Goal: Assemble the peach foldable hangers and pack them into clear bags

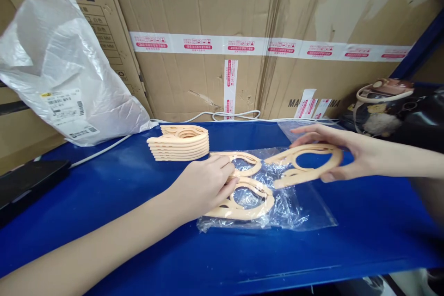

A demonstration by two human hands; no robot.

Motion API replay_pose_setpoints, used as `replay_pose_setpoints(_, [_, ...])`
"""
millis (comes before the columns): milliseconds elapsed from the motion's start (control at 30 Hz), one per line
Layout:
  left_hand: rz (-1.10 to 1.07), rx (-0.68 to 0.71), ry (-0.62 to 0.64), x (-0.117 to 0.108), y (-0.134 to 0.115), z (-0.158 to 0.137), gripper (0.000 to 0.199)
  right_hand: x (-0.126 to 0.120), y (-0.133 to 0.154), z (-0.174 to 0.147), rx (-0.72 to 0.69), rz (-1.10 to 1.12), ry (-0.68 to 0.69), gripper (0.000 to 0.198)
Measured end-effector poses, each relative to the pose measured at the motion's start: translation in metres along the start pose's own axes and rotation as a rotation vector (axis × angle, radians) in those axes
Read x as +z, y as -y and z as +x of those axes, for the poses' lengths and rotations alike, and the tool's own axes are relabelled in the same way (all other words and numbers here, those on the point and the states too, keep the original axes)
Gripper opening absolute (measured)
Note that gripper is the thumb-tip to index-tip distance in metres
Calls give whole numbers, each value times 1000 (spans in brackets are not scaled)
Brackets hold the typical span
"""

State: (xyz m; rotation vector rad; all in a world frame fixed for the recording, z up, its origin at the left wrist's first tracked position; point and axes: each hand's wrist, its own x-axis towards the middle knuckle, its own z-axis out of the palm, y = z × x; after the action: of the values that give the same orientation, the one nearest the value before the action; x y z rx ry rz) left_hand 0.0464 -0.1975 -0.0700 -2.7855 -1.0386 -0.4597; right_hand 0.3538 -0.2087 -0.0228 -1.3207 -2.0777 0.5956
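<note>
My right hand (352, 150) grips a cream plastic folding hanger (305, 176) by its rounded end, thumb below and fingers above. The hanger is folded and tilts over the right part of a clear plastic bag (312, 212). My left hand (204, 182) is closed, fingers curled over the left ends of two similar hangers: an upper hanger (255, 166) and a lower hanger (243, 213). Both lie flat with the crinkled clear plastic; whether they are inside or on it, I cannot tell. Behind my left hand stands a neat stack of matching folded hangers (180, 148).
All this rests on a blue tabletop (138, 249). A stuffed white plastic bag (69, 74) with a label leans at back left, above a black device (27, 185). Large taped cardboard (208, 83) closes off the back, with a white cable (104, 150) along it. Dark clutter (381, 106) sits at right.
</note>
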Motion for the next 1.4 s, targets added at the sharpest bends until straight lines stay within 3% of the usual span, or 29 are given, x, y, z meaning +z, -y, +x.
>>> replay_pose_setpoints(67, [-33, 4, 6, 0, -1, -1, 25, 6, -1, 7, -33, 29, 219, 69])
replay_pose_setpoints(100, [-51, 8, 5, 0, -1, -1, 25, 10, -2, 11, -42, 42, 262, 72])
replay_pose_setpoints(333, [-105, 33, -43, -1, -2, -3, 29, 40, -14, 17, -123, -180, 177, 94])
replay_pose_setpoints(500, [-110, 30, -14, -3, -4, -3, 27, 30, -17, 14, -114, -259, 149, 94])
replay_pose_setpoints(633, [-219, 154, -3, -4, -7, -2, 48, 23, -10, 12, -69, -204, 131, 89])
replay_pose_setpoints(867, [-368, 166, 183, -5, -9, 0, 49, 58, -12, 20, -172, -158, 34, 88])
replay_pose_setpoints(1033, [-360, 195, 154, -6, -4, 1, 46, 70, -18, 22, -154, -335, -1, 87])
replay_pose_setpoints(1200, [-164, -20, -19, -19, 8, 4, 31, 60, -18, 24, -210, -111, 133, 82])
replay_pose_setpoints(1267, [-28, -167, 30, -27, 14, 3, 29, 58, -19, 26, -211, -56, 148, 80])
replay_pose_setpoints(1400, [54, -397, 278, -41, 26, -4, 27, 62, -20, 29, -196, -45, 122, 75])
